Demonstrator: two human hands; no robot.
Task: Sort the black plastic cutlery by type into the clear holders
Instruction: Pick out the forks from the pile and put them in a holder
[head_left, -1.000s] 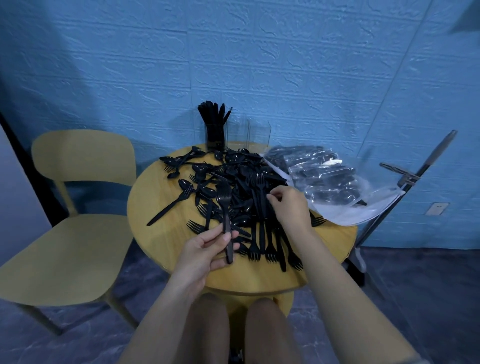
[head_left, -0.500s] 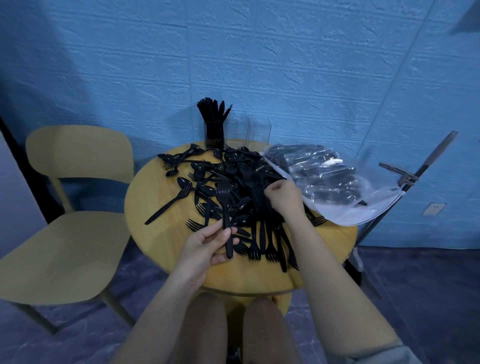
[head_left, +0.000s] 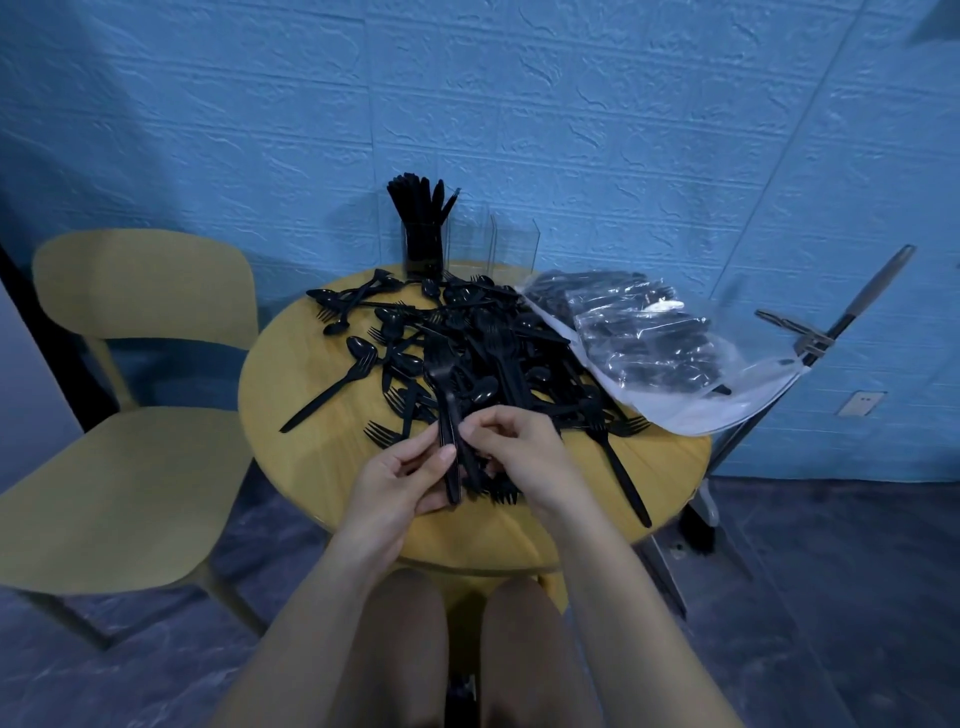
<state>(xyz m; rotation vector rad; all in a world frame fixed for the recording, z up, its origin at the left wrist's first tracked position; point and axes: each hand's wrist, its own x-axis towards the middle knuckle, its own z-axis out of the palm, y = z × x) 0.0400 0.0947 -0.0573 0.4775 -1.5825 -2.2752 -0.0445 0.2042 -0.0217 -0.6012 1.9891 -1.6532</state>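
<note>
While a black fork (head_left: 448, 415) is pinched by its handle between the thumb and fingers of the left hand (head_left: 400, 483), its tines are pointed away from the person, above the near side of the cutlery pile (head_left: 483, 353). The right hand (head_left: 511, 452) is held just beside the left, with its fingertips closed on the same handle, or on a second piece lying against it; which of the two cannot be told. Both hands are raised over the near edge of the round wooden tabletop (head_left: 311, 467).

Forks and spoons are heaped loosely across the middle and far half of the tabletop, and a few pieces are scattered apart toward the left rim. At the far edge, against the blue wall (head_left: 623, 130), the clear holders (head_left: 498, 244) are stood in a row; the leftmost holder (head_left: 423, 249) is packed with upright black cutlery, whose type is too small to tell. A clear plastic bag (head_left: 675, 364) of more black cutlery is spread over the right side of the tabletop, partly overhanging the rim. A yellow chair (head_left: 130, 467) is placed to the left.
</note>
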